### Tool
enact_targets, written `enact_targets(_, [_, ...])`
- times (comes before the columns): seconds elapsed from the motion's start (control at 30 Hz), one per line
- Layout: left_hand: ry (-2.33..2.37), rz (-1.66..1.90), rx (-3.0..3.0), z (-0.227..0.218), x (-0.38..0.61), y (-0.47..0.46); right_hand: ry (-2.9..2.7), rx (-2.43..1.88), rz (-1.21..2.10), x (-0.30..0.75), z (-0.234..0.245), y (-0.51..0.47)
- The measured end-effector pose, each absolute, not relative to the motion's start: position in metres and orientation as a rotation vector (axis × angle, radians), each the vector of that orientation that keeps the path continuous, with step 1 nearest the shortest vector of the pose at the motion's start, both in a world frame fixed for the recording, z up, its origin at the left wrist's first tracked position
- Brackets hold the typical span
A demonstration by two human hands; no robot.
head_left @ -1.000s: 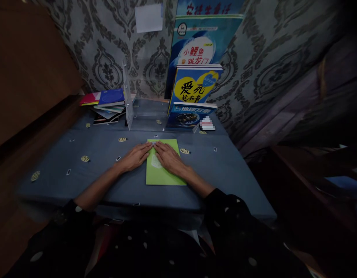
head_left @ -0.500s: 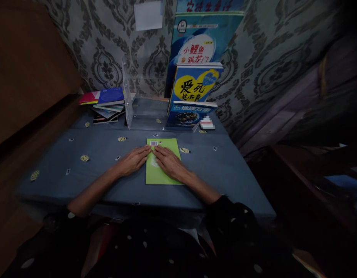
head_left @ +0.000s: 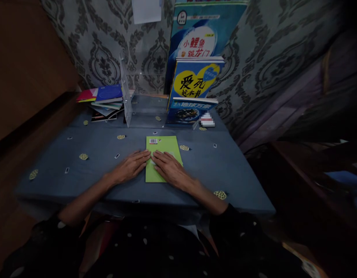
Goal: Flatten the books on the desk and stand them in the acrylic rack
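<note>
A thin lime-green book (head_left: 164, 142) lies flat near the front of the table, with a barcode at its upper left corner. Resting along its left edge is my left hand (head_left: 133, 165), palm down, fingers stretched out with the tips on the cover. My right hand (head_left: 170, 166) lies flat across the middle and right of the same cover, its fingers pointing up and left. The fingertips of both hands almost meet near the book's left side. Part of the cover is hidden under my right hand.
Behind the book stands a clear acrylic rack (head_left: 146, 119). Its right side holds upright books, among them a blue one with a yellow heart (head_left: 192, 79). A pile of books (head_left: 109, 94) lies at the back left. A blurred small item (head_left: 206, 120) sits right of the rack.
Both hands have slid down the green book toward me, from beside the barcode to about its middle. The barcode is now uncovered. The view has tilted down slightly.
</note>
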State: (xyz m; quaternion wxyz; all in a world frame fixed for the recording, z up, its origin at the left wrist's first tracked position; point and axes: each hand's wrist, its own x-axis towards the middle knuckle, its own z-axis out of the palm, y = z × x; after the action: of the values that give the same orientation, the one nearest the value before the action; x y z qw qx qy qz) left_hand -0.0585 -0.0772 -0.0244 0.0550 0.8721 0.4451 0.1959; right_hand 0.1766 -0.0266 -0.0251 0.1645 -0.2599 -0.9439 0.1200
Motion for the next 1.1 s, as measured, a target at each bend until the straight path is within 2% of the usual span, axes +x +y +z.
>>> enact_targets(1.1, [1.222, 0.588, 2.712, -0.017, -0.049, -0.129, -2.647, -0.669, 0.302, 0.199, -0.028, -0.09])
